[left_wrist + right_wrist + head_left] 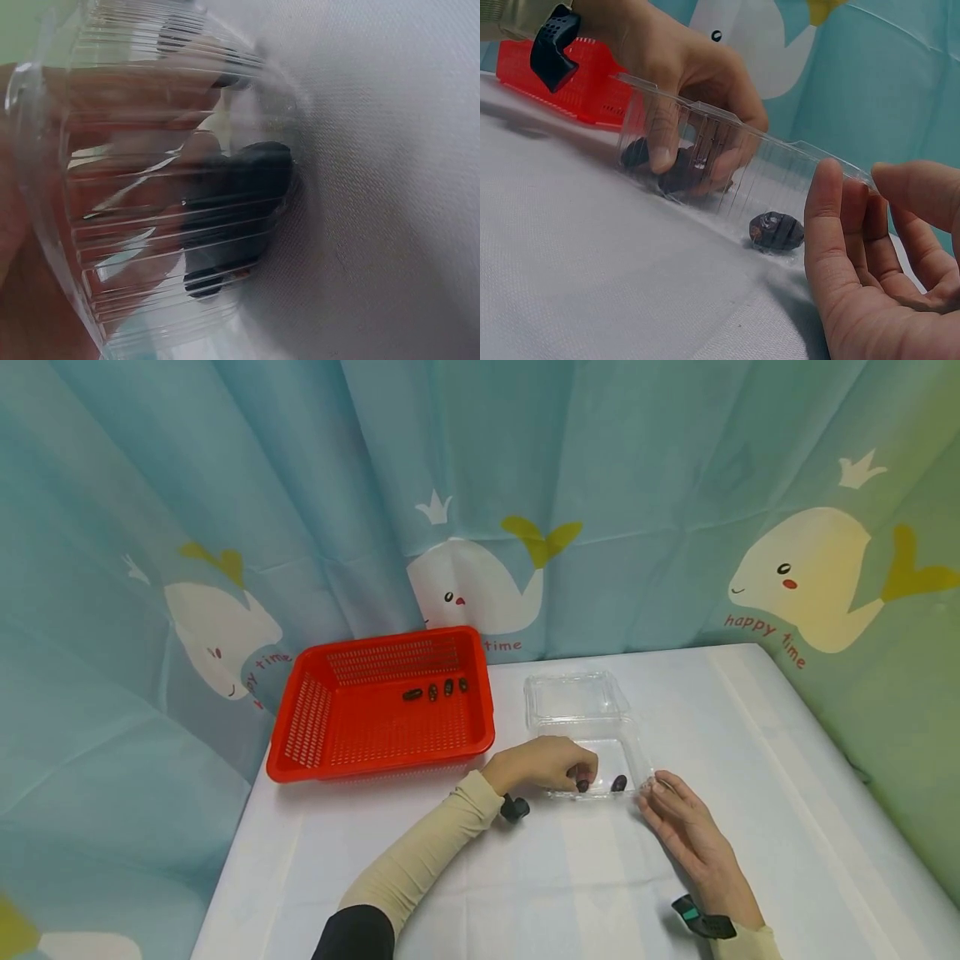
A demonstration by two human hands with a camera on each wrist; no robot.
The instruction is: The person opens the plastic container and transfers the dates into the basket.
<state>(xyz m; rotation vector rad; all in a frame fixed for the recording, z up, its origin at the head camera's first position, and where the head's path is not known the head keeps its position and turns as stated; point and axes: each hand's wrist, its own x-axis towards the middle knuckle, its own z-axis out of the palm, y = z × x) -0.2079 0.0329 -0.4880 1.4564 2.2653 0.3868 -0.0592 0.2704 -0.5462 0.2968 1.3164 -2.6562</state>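
Observation:
A clear hinged plastic box (632,752) lies on the table with its lid laid back. My left hand (549,762) reaches down into its front left part, fingers curled around a dark, wrinkled date (582,786) low against the base. In the right wrist view that date (679,174) shows through the box wall, with another dark piece (634,153) left of it. A separate date (777,232) rests on the base nearer my right hand (900,255). With thumb and fingers, the right hand pinches the box's front right corner.
A red perforated basket (405,764) stands at the back left, with several similar dates (448,687) in its back right part. The white tablecloth (540,877) covers the table. A patterned curtain (637,510) hangs behind and along the sides.

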